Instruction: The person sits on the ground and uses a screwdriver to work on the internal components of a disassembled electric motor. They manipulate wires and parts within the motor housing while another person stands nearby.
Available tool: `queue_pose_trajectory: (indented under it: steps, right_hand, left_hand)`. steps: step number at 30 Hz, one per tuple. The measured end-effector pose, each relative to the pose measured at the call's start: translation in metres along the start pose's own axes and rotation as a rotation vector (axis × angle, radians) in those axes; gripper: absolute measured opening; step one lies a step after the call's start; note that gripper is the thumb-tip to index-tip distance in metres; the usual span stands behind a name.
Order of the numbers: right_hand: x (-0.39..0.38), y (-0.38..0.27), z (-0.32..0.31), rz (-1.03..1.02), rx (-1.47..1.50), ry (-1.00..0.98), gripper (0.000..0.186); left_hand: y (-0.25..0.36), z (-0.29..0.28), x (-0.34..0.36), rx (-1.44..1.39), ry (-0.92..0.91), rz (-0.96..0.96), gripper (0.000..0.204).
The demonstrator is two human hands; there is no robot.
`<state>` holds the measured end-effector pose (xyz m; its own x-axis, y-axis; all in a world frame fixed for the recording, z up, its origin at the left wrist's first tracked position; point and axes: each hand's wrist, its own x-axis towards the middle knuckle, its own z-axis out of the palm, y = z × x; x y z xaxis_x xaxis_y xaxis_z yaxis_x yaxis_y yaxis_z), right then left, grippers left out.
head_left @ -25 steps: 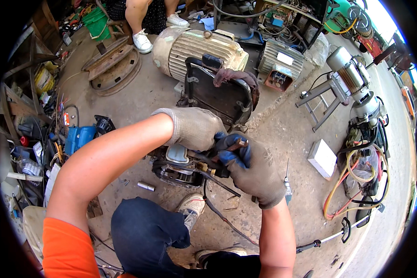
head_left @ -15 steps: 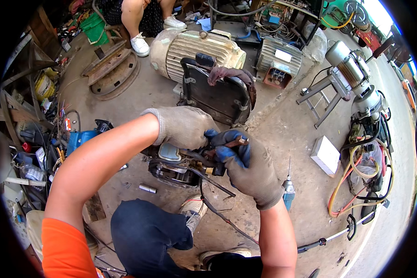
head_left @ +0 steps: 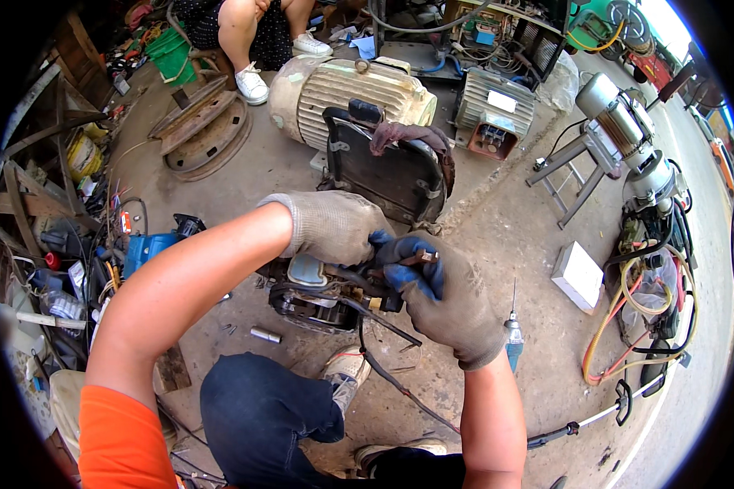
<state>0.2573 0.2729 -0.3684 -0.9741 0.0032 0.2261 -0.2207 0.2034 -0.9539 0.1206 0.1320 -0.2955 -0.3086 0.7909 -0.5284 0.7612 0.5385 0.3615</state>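
Both my hands wear grey gloves with blue fingertips and meet over a small dark machine on the ground. My right hand is closed around a brown-handled tool; the handle's end sticks out between thumb and fingers, and its other end is hidden. From the left, my left hand reaches across the machine with fingers curled, their blue tips against the right hand's fingers. What they pinch is hidden. A black cable runs from the machine toward the lower right.
A frame with a dark panel stands just beyond my hands, before a big ribbed motor. A cordless drill and white box lie right. A metal cylinder lies near my knee. Another person's legs show at the back.
The whole view has shifted slightly right. The brown handle in my right hand has turned a little and shows less of its length. Both hands stay together over the machine.
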Motion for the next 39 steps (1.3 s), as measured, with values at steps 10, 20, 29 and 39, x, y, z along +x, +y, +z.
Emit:
queue_pose_trajectory:
  steps: [10, 20, 29, 39]
  right_hand:
    - [-0.001, -0.011, -0.005, -0.006, -0.073, -0.019, 0.035]
    - [-0.002, -0.013, -0.004, -0.003, -0.103, 0.027, 0.029]
    - [-0.001, -0.005, 0.001, 0.005, -0.111, 0.016, 0.033]
    - [0.001, -0.009, 0.0, 0.005, -0.168, 0.005, 0.037]
  left_hand:
    - [0.001, 0.0, -0.002, 0.01, 0.013, -0.045, 0.028]
    - [0.001, 0.002, -0.002, -0.02, 0.056, -0.006, 0.027]
    - [-0.003, 0.003, 0.002, -0.036, 0.028, 0.01, 0.027]
    - [0.0, 0.003, -0.001, -0.025, 0.065, 0.001, 0.026]
